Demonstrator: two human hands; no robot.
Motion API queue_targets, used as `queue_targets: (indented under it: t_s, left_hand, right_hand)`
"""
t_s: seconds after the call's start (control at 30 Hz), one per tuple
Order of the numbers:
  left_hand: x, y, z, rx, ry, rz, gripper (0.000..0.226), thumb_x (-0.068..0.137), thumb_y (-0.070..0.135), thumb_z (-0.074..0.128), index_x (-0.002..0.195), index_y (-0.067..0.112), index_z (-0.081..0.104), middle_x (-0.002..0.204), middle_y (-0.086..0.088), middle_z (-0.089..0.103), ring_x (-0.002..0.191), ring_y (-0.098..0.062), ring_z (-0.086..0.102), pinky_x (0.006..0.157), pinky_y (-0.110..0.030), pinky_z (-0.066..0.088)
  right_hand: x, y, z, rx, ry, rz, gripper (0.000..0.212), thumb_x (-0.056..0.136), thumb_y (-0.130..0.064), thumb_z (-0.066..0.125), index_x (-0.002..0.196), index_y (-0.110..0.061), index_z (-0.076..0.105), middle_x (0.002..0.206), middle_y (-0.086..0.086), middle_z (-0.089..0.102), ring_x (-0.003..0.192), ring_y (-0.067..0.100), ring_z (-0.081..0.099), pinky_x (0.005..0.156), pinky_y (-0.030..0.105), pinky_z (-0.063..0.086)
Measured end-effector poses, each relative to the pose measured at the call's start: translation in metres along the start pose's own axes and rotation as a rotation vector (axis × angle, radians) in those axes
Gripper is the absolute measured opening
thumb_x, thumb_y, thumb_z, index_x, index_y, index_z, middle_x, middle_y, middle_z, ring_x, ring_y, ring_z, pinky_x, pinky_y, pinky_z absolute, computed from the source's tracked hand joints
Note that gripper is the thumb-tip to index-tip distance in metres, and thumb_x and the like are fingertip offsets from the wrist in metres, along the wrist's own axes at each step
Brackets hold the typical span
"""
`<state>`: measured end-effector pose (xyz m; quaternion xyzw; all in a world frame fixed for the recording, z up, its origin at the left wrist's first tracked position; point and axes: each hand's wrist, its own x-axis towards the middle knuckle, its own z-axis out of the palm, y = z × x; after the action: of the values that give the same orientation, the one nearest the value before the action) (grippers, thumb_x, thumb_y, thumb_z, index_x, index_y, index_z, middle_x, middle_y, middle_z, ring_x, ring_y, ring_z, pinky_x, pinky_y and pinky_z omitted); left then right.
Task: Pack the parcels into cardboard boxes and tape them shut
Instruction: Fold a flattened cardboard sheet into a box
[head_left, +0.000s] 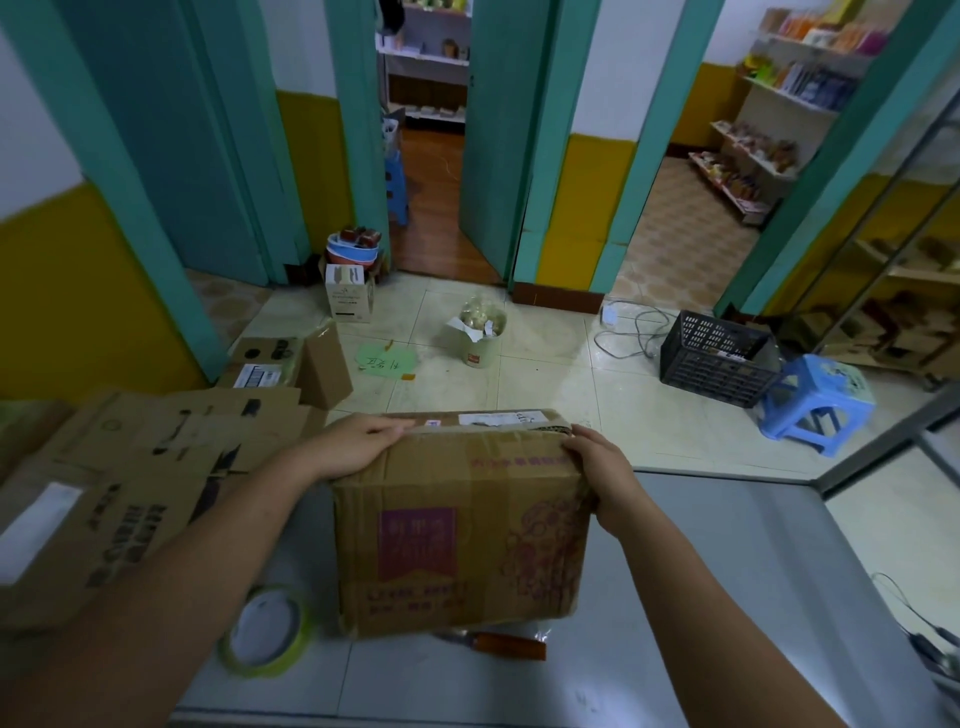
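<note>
A tape roll (267, 631) and an orange-handled knife (506, 644) lie on the grey table (727, 571). Just behind them stands the cardboard box (457, 525), flaps closed. The left hand (353, 447) presses its top edge with straight fingers; the right hand (605, 470) grips its upper right corner. Beyond, a black crate (717, 364) sits on the floor.

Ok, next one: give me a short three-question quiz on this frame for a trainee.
1. True or false: the tape roll lies on top of the cardboard box.
2. What lies on the table just in front of the box? A) scissors B) an orange-handled tool C) a marker
3. Fill in: the left hand and right hand both touch the box's ____ edge.
Key: 1 false, it lies on the table beside the box; 2 B; 3 top.
</note>
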<state>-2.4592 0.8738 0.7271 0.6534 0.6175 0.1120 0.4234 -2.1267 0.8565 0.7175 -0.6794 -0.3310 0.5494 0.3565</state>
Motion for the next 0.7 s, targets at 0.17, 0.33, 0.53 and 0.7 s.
queue_targets:
  t_s: [0.17, 0.33, 0.53, 0.7]
  left_hand:
    - [0.001, -0.002, 0.011, -0.338, 0.161, -0.099, 0.024, 0.106, 0.037, 0.059, 0.126, 0.037, 0.072, 0.149, -0.002, 0.059, 0.130, -0.023, 0.056, 0.105, -0.034, 0.045]
    - [-0.010, 0.001, 0.018, -0.579, 0.218, -0.242, 0.039, 0.103, 0.034, 0.065, 0.141, 0.037, 0.053, 0.129, -0.004, 0.055, 0.100, -0.022, 0.060, 0.071, -0.036, 0.053]
    - [-0.032, 0.012, -0.003, -0.674, 0.349, -0.063, 0.026, 0.104, 0.044, 0.058, 0.129, 0.048, 0.065, 0.122, 0.014, 0.056, 0.106, -0.021, 0.060, 0.078, -0.043, 0.057]
    - [-0.041, 0.000, 0.012, -0.784, 0.458, -0.129, 0.041, 0.096, 0.059, 0.061, 0.132, 0.047, 0.048, 0.129, 0.000, 0.053, 0.112, -0.031, 0.059, 0.087, -0.058, 0.058]
  right_hand:
    - [-0.005, -0.007, 0.002, 0.032, -0.003, 0.003, 0.032, 0.102, -0.026, 0.053, 0.130, -0.031, 0.068, 0.113, 0.003, 0.074, 0.110, 0.028, 0.068, 0.106, 0.056, 0.051]
    - [-0.022, -0.010, 0.002, 0.108, -0.025, -0.068, 0.033, 0.103, -0.016, 0.050, 0.122, -0.031, 0.073, 0.098, 0.000, 0.080, 0.098, 0.024, 0.074, 0.089, 0.043, 0.060]
    - [-0.060, -0.041, 0.003, 0.159, 0.002, -0.423, 0.044, 0.104, -0.011, 0.049, 0.139, -0.034, 0.063, 0.122, -0.005, 0.073, 0.108, 0.014, 0.071, 0.075, 0.024, 0.059]
    - [-0.084, -0.047, 0.012, 0.018, -0.049, -0.801, 0.047, 0.105, -0.010, 0.054, 0.148, -0.030, 0.056, 0.143, -0.011, 0.062, 0.130, 0.004, 0.057, 0.099, 0.023, 0.054]
